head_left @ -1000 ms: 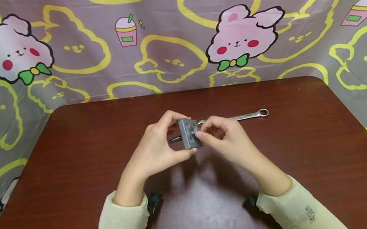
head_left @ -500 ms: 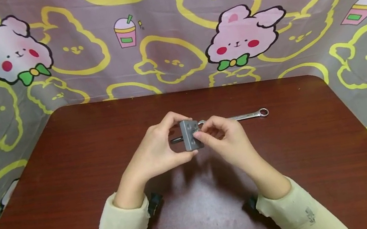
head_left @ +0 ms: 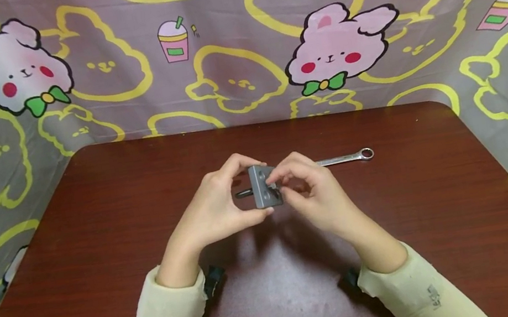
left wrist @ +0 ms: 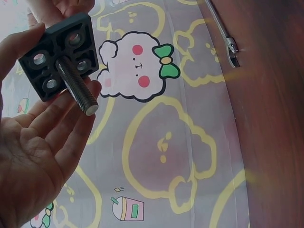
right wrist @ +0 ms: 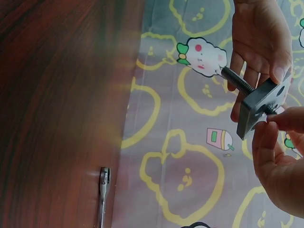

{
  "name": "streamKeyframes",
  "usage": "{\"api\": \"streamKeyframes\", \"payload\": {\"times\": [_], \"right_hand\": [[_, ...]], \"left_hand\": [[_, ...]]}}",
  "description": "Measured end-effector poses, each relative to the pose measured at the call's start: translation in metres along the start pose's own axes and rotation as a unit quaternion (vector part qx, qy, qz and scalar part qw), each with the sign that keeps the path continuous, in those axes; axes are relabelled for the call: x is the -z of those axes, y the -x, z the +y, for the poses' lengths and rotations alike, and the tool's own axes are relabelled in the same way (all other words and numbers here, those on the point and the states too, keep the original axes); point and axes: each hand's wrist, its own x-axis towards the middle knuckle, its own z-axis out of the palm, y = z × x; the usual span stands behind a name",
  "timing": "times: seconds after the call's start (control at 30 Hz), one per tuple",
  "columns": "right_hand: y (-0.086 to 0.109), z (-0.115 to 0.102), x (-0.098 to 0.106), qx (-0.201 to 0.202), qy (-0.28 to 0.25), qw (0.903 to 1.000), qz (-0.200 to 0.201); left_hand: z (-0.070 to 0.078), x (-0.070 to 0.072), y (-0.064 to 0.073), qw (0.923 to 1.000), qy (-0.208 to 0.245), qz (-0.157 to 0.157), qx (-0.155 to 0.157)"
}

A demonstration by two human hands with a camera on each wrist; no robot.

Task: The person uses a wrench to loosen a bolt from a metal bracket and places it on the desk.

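Observation:
My left hand (head_left: 214, 207) grips a square dark grey plate (head_left: 259, 188) by opposite edges, thumb below and fingers above, holding it up off the table. In the left wrist view the plate shows a hole near each corner, and a threaded bolt (left wrist: 76, 88) sticks out from its middle. My right hand (head_left: 317, 190) is at the other face, its thumb and curled fingers around the bolt's short end (right wrist: 270, 108). Something small and shiny shows between those fingertips; they partly hide it, and I cannot tell if it is a nut.
A silver combination wrench (head_left: 345, 158) lies on the brown table (head_left: 105, 206) behind my right hand, partly covered by it. A patterned cloth (head_left: 233, 33) hangs around the table's back and sides.
My right fingers have shifted on the plate's face: the index finger is now higher and farther over, the thumb lower and drawn back. My left hand and the plate stay almost still.

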Motion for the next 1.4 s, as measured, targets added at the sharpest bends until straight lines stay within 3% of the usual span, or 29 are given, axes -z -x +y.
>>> {"api": "streamKeyframes", "payload": {"times": [0.37,0.63,0.8,0.97,1.2,1.4], "right_hand": [[0.001,0.002,0.005,0.011,-0.076,0.9961,-0.044],[0.0,-0.001,0.012,0.028,-0.081,0.994,-0.067],[-0.001,0.001,0.012,0.026,-0.063,0.9964,-0.051],[-0.002,0.003,0.013,-0.027,-0.006,0.9995,-0.017],[-0.003,0.005,0.007,-0.117,0.045,0.9921,-0.001],[-0.001,0.003,0.001,-0.128,0.051,0.9904,-0.005]], "left_hand": [[0.002,0.001,0.001,1.0,0.007,-0.006,0.002],[0.001,0.001,0.0,0.9999,0.004,-0.009,0.002],[0.001,0.002,0.001,1.0,0.0,-0.005,0.008],[0.001,0.003,0.001,0.9999,0.002,0.001,0.014],[0.001,0.003,-0.001,0.9998,-0.015,0.011,0.009],[0.002,0.001,-0.001,0.9996,-0.026,0.013,0.005]]}}
